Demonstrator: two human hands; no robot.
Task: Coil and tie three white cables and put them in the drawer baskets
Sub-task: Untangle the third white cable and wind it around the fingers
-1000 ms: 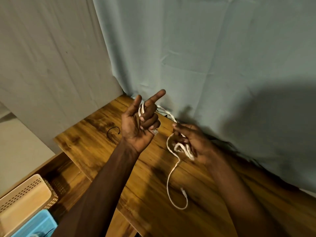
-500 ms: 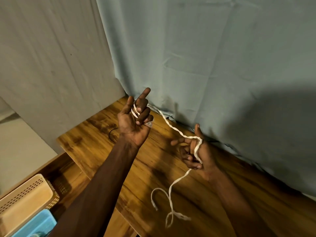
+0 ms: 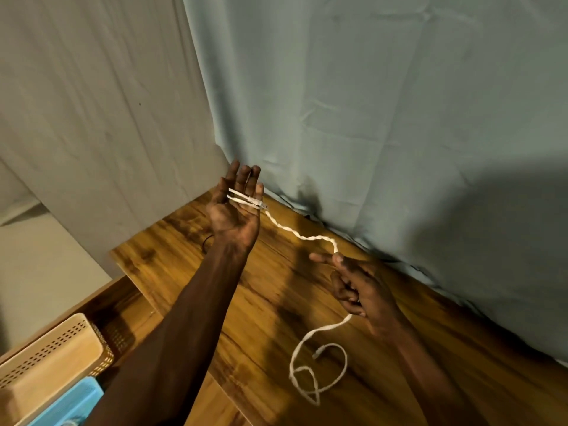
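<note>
The limp, light white cable [image 3: 302, 236] loops across the flat-fingered left hand [image 3: 235, 215] while the right hand [image 3: 358, 287] pinches its slack, the best hold.

we saw a wooden table [image 3: 252, 305] with a dark grain, pushed into the corner against the hanging cloth. on its top lay the loose end of a white cable [image 3: 319, 368], curled in an open loop near the front edge. a thin dark ring [image 3: 207, 241] lay on the far left part.
</note>
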